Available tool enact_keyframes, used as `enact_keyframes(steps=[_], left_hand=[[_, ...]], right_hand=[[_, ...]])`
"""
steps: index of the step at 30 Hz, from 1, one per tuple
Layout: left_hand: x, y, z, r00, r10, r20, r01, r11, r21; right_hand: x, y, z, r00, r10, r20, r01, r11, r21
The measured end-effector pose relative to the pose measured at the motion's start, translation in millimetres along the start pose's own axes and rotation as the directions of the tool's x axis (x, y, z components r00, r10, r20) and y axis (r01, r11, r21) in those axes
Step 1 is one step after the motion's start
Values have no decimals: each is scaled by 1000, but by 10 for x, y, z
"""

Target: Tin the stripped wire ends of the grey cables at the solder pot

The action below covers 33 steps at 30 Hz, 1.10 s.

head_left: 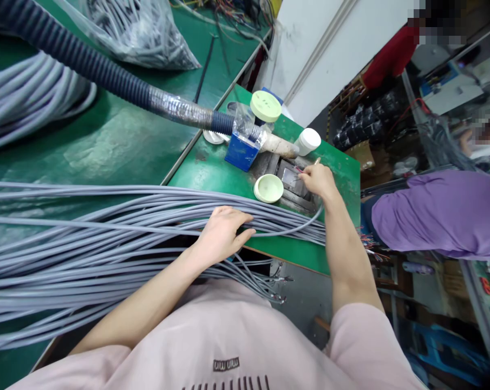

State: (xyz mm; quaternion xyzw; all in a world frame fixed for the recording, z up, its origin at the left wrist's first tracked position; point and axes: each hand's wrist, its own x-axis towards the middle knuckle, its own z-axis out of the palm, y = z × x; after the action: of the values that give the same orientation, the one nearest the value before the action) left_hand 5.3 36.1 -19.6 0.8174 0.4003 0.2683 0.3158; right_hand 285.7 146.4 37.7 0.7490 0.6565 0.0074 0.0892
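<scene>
The right hand (318, 180) is closed on the end of a single grey round cable (318, 213), with thin wires protruding beyond the fingertips. The held end is located above a dark-edged metal fixture with a silvery square face (293, 183) on the green work surface (218, 176). The left hand (225, 230) rests on a bundle of grey round cables (273, 219), thumb and forefinger spread apart.

Containers: a shallow, pale-green round plastic tub (263, 199) stands uncovered beside the fixture; its interior is pale, and its contents cannot be identified. A white cylindrical plastic jar (308, 141) stands behind the fixture; its contents are not visible. A round pale-green lid-like top (265, 105) is located behind the blue rectangular box (242, 150), near the ribbed dark-blue hose (102, 70). A clear plastic bag (147, 46) contains coiled grey cables.
</scene>
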Motion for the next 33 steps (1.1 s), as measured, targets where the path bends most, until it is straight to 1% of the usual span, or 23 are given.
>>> enact_keyframes(steps=[3,5,8,11,16,25,29,31,33], left_hand=[[-2,-3,2,1000,2,3,-2,1000,10],[-6,-3,0,1000,5,6,-5,1000,20],[-10,3,-5,1000,9,9,-10,1000,29],[-13,8,-7,1000,13,7,-13,999,34],[-10,-2,-4,1000,6,13,-7,999,39],[-13,-9,-2,1000,9,13,-10,999,34],[-10,-11,-10,1000,16,17,-17,1000,20],[-7,-13,-17,1000,21,23,-21,1000,13],[-3,-13,-24,999,20,30,-20,1000,9]], right_hand=[[-174,-92,-174,992,-103,-73,108,993,57],[-289,-198,-263,979,-180,-92,189,977,94],[-402,-384,-306,959,-274,-76,280,955,97],[-438,-544,-254,948,-318,-22,319,947,35],[-440,-705,-145,940,-337,54,340,938,-68],[-423,-856,-93,946,-305,111,319,935,-157],[-442,-799,-161,949,-303,82,312,940,-142],[-443,-688,-229,958,-285,35,287,952,-109],[-417,-532,-281,971,-237,-26,234,969,-77]])
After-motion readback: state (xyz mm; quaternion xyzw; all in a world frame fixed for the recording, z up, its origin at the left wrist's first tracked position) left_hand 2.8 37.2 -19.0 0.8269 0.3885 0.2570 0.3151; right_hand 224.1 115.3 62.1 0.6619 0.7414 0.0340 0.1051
